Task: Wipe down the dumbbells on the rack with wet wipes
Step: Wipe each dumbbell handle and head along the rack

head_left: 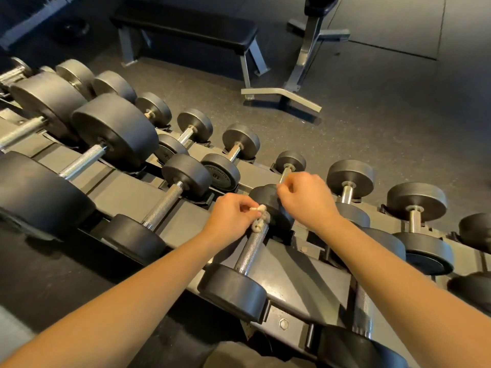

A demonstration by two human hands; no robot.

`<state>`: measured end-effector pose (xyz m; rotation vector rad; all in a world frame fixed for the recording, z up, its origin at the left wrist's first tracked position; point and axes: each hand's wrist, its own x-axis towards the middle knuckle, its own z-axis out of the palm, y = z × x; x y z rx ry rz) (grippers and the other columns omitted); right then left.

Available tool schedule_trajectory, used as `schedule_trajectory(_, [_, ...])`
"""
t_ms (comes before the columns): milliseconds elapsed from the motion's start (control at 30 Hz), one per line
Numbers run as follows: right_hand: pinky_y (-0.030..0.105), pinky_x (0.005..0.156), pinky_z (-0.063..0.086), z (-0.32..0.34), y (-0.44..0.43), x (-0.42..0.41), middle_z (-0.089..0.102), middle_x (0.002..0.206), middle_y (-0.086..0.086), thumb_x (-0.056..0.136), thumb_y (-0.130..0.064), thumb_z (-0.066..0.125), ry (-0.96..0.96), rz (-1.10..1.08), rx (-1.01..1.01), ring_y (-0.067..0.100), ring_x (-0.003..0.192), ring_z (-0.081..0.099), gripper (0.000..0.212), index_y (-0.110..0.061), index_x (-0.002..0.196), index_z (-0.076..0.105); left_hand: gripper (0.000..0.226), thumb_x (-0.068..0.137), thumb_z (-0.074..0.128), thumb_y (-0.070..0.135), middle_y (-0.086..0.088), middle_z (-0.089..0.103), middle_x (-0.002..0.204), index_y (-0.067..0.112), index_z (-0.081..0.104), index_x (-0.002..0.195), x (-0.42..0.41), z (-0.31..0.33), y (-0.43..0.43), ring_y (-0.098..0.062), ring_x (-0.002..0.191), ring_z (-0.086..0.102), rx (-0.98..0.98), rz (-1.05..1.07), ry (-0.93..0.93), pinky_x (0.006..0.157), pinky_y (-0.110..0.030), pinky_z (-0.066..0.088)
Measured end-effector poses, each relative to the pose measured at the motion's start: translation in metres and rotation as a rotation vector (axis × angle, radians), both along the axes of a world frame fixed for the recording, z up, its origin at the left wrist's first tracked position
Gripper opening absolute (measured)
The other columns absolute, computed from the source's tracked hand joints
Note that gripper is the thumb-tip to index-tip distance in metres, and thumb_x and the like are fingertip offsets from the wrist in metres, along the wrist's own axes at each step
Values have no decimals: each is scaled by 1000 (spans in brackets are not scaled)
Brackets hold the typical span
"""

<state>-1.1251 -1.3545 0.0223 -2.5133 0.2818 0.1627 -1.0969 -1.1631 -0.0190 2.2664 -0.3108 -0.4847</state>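
Note:
A black dumbbell with a knurled chrome handle (251,251) lies on the upper tier of the grey rack (305,282), one head near me and one far. A twisted whitish wet wipe (259,219) is wrapped over the far end of that handle. My left hand (231,216) pinches one end of the wipe. My right hand (305,197) is curled over the far head of the dumbbell; whether it holds the wipe's other end is hidden.
Several more black dumbbells fill both tiers, larger ones to the left (117,128) and smaller ones on the lower tier (350,176). Beyond the rack are a flat bench (186,27) and a metal seat frame (305,57) on the dark rubber floor.

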Motion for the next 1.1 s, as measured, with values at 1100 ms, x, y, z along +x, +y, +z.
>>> schedule_trajectory(1100, [39, 84, 56, -72, 21, 11, 69, 114, -6, 106, -41, 30, -109, 95, 61, 13, 105, 64, 45, -26, 131, 64, 31, 97, 61, 41, 5, 56, 70, 22, 56, 72, -11, 34, -2, -12, 64, 53, 452, -528, 264, 60, -29, 39])
